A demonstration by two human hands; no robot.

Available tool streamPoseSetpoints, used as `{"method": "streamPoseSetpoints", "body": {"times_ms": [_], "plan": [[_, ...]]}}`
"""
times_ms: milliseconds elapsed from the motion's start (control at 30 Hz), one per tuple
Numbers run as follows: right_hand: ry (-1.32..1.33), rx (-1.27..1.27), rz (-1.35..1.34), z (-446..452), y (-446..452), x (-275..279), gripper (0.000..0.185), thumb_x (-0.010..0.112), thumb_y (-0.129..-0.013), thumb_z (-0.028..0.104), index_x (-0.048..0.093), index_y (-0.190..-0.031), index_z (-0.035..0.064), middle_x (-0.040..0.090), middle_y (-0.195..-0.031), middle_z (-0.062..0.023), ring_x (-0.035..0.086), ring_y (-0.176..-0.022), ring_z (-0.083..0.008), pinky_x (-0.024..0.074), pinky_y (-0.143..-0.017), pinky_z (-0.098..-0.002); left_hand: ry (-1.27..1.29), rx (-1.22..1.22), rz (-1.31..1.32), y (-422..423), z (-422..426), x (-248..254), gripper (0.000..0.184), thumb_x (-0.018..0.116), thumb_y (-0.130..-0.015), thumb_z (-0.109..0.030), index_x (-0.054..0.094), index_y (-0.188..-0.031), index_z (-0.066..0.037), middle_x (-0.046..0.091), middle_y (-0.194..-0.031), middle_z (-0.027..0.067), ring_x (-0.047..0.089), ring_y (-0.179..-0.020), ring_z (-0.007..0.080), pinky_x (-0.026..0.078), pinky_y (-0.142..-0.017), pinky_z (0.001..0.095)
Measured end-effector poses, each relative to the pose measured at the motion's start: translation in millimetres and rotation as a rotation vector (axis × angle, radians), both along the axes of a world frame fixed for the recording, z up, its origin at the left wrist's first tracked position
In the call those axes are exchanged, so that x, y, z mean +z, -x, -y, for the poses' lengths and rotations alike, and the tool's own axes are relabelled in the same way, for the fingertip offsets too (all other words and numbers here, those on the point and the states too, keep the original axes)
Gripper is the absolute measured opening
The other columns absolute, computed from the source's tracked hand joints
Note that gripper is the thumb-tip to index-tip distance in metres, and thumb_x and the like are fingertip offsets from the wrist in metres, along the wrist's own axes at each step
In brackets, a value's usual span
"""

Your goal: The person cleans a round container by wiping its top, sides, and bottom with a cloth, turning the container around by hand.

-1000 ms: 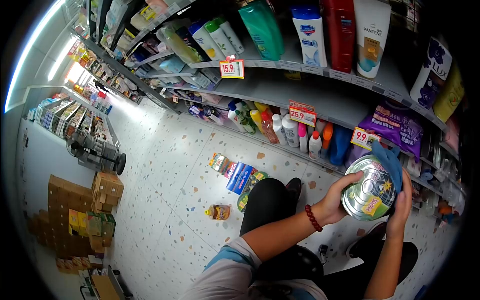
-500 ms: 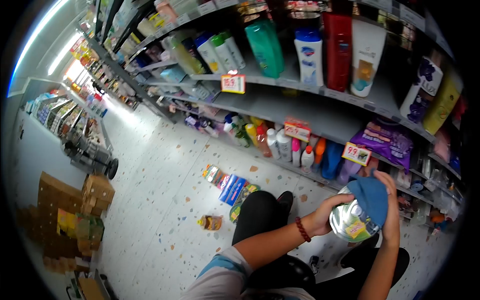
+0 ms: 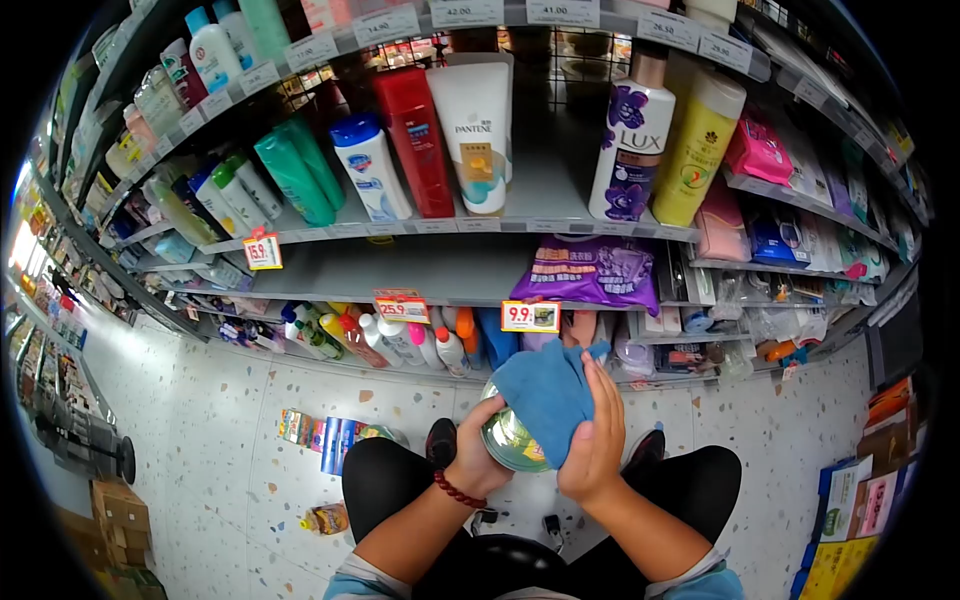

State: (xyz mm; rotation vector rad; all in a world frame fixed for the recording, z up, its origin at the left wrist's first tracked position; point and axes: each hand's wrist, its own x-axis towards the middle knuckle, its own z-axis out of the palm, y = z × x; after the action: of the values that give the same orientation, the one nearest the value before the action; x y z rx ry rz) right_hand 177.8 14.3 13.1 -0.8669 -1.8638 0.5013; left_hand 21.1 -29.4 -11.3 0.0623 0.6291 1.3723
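My left hand [image 3: 478, 452], with a red bead bracelet at its wrist, grips the left side of a round metal tin [image 3: 512, 440]. A blue cloth [image 3: 550, 395] lies over the tin's upper right part. My right hand [image 3: 597, 440] presses the cloth against the tin's right side, fingers pointing up. The tin is held above my lap, in front of the lowest shelf. Its left part shows a shiny lid with green and yellow colours; the rest is under the cloth.
Shelves [image 3: 430, 228] of bottles curve across the front, with a purple bag [image 3: 590, 272] on a lower level. On the floor stand a bottle [image 3: 325, 518] and a blue box [image 3: 340, 443] at left, cartons [image 3: 122, 512] further left, and boxes [image 3: 840, 500] at right.
The view has swung right, so the shelves face me. The blue cloth, earlier bunched at the tin's right edge, now spreads over its upper right part. Both hands remain on the tin and cloth.
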Motion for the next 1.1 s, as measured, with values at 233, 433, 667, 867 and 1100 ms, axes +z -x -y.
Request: {"method": "streamPoseSetpoints", "body": {"times_ms": [233,433,667,867,1100], "plan": [[0.293,0.427,-0.192,-44.7,-18.6,34.3,0.050,0.031,-0.106,0.023,0.057,-0.136,-0.0080,0.061,-0.135,-0.0250,0.056,-0.127,-0.0415,0.0375,-0.113,-0.0425,-0.162,-0.099,-0.102,0.2,1.0,-7.9,0.052,0.046,-0.103,-0.024,0.042,-0.148,0.000,0.056,-0.144,0.0142,0.057,-0.131,0.0269,0.044,-0.111,0.0413],[-0.126,0.092,-0.070,-3.5,-2.8,8.1,0.055,0.044,-0.100,0.026,0.050,-0.141,-0.0103,0.055,-0.141,-0.0290,0.054,-0.127,-0.0482,0.0388,-0.111,-0.0517,-0.165,-0.020,-0.163,-6.1,0.7,4.9,0.067,0.039,-0.098,-0.042,0.040,-0.150,0.000,0.051,-0.149,0.0194,0.053,-0.135,0.0336,0.041,-0.114,0.0462],[-0.365,-0.046,0.027,-3.4,3.6,-13.5,0.062,0.041,-0.101,0.038,0.047,-0.144,-0.0061,0.054,-0.141,-0.0278,0.053,-0.127,-0.0472,0.0386,-0.109,-0.0540,-0.127,0.026,-0.004,-6.2,3.2,8.2,0.065,0.040,-0.100,-0.043,0.041,-0.150,-0.003,0.051,-0.149,0.0173,0.051,-0.136,0.0322,0.041,-0.114,0.0473],[0.350,0.259,-0.182,-43.0,-19.3,16.0,0.044,0.044,-0.101,0.022,0.061,-0.133,-0.0017,0.062,-0.132,-0.0232,0.056,-0.125,-0.0398,0.0382,-0.111,-0.0447,-0.154,-0.004,-0.003,-5.3,5.8,2.1,0.059,0.046,-0.100,-0.039,0.044,-0.147,-0.004,0.056,-0.143,0.0148,0.057,-0.130,0.0311,0.043,-0.112,0.0465],[-0.006,-0.094,-0.004,5.1,6.3,-4.2,0.056,0.043,-0.097,0.020,0.045,-0.144,-0.0094,0.049,-0.147,-0.0266,0.043,-0.138,-0.0452,0.0259,-0.118,-0.0529,-0.113,0.170,0.068,-12.6,0.2,18.4,0.066,0.046,-0.100,-0.052,0.046,-0.147,-0.006,0.055,-0.145,0.0148,0.055,-0.132,0.0320,0.044,-0.111,0.0482]]}}
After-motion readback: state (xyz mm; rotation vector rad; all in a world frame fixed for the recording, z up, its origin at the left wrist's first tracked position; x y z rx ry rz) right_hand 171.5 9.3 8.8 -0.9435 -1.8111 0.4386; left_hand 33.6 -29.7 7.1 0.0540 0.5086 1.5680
